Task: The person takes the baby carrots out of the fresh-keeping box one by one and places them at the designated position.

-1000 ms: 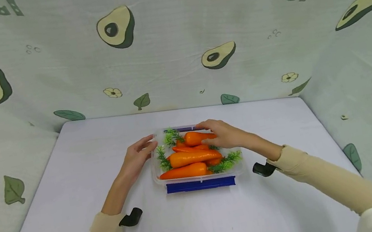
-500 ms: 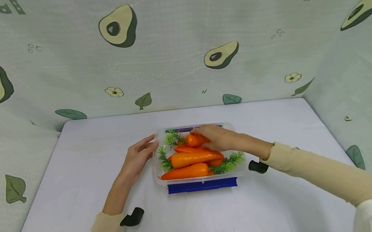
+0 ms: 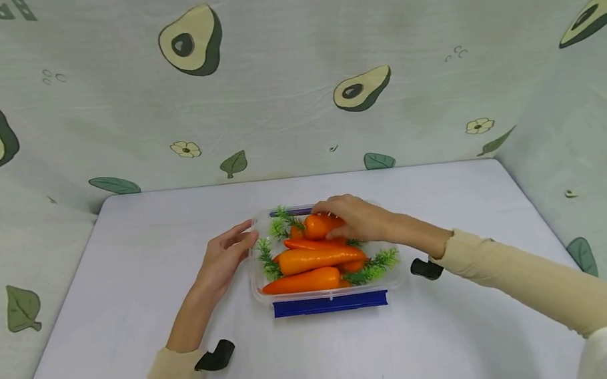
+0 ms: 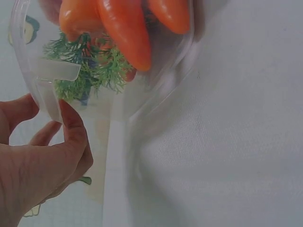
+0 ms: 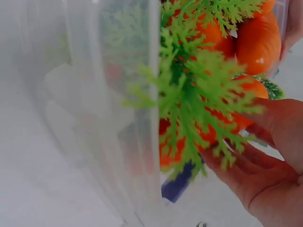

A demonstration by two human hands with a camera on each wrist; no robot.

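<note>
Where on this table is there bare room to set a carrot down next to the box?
Bare table lies in front of the box's blue clip, between both sleeves, and behind the box up to the backdrop. Crowded: the left hand at the box's left rim, the right hand gripping the top carrot.

Bright, even light — blurry wrist views

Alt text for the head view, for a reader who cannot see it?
A right hand grips the top carrot in a clear box of carrots on a white table, while the left hand touches the box's left edge.
</note>
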